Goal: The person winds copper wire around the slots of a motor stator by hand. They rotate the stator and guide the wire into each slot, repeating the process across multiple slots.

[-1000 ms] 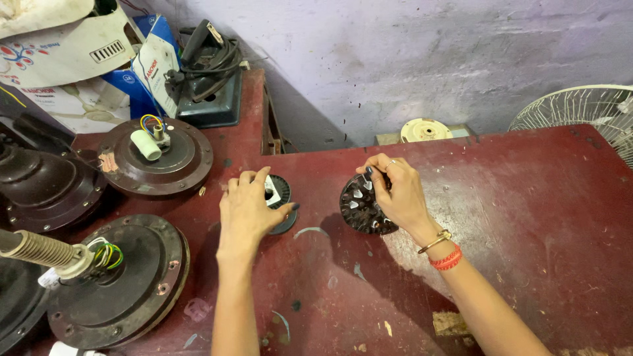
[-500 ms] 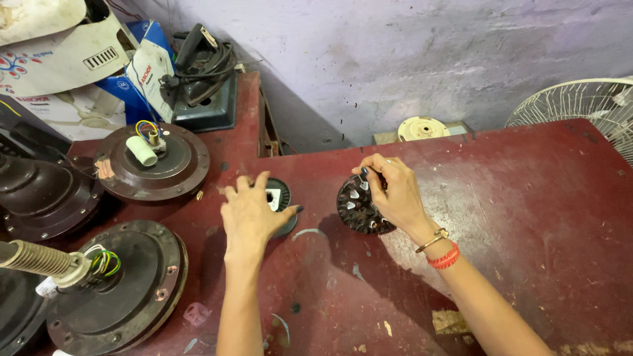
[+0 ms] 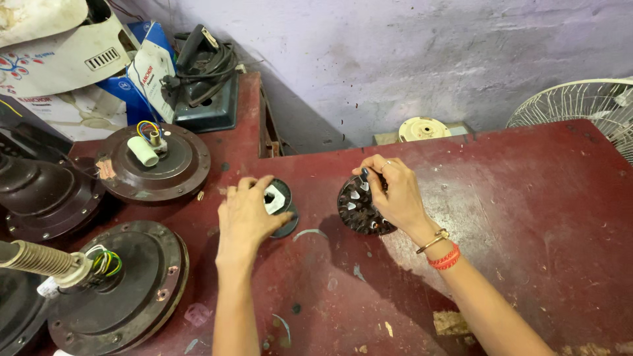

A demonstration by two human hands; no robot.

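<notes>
right hand (image 3: 394,194) holds a dark slotted stator core (image 3: 359,206) tilted on edge on the red counter (image 3: 527,198), fingers closed around its upper rim. left hand (image 3: 245,217) rests on a small dark spool (image 3: 280,206) just beside it, fingers curled over, not clearly clamped. advisable: keep the core braced against the counter, grip on the rim, clear of the slots.

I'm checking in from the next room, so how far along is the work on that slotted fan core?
Done: the dark slotted core is out on the red table, apart from the motor housings. In hand: the right hand tilts it on edge in a fingertip grip, and the left hand rests on a small spool. Left: the slots look bare, and the housings sit with wires loose.
</notes>
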